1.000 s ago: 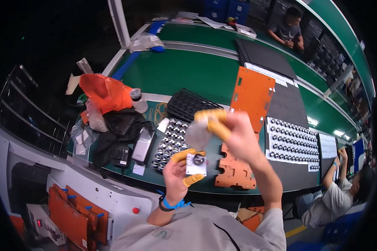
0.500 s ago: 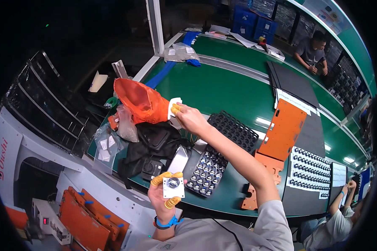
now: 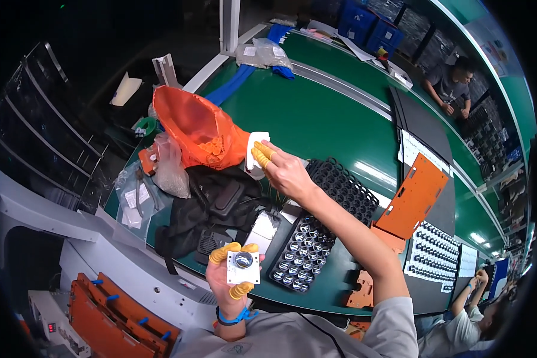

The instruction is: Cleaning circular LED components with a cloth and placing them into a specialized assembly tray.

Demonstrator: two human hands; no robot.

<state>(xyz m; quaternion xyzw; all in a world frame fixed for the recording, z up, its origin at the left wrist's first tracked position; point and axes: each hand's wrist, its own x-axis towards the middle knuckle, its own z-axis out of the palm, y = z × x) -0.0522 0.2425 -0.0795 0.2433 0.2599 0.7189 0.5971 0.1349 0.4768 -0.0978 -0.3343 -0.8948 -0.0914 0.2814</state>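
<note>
My left hand point(image 3: 224, 280), with yellow finger cots on its fingertips, grips a white square plate point(image 3: 235, 276) by its edges. A round glass lens point(image 3: 243, 259) sits in the plate's middle, facing up. My right arm reaches forward across the bench. My right hand point(image 3: 289, 173), also in yellow finger cots, pinches a white sheet of cloth or paper point(image 3: 256, 142) beside an open orange bag point(image 3: 230, 140). Small orange pieces point(image 3: 213, 147) lie inside the bag. Near my left hand stands a black tray point(image 3: 307, 250) filled with several round lenses.
Behind the lens tray is another black tray point(image 3: 346, 185). A dark bag point(image 3: 191, 203) and clear plastic bags point(image 3: 137, 197) lie at the left. Orange plates point(image 3: 414, 194) and rows of small black parts point(image 3: 432, 253) are on the right. Two other people point(image 3: 453, 86) sit farther off.
The whole view has shifted slightly. My right hand stays at the white sheet beside the orange bag, and my left hand keeps hold of the plate.
</note>
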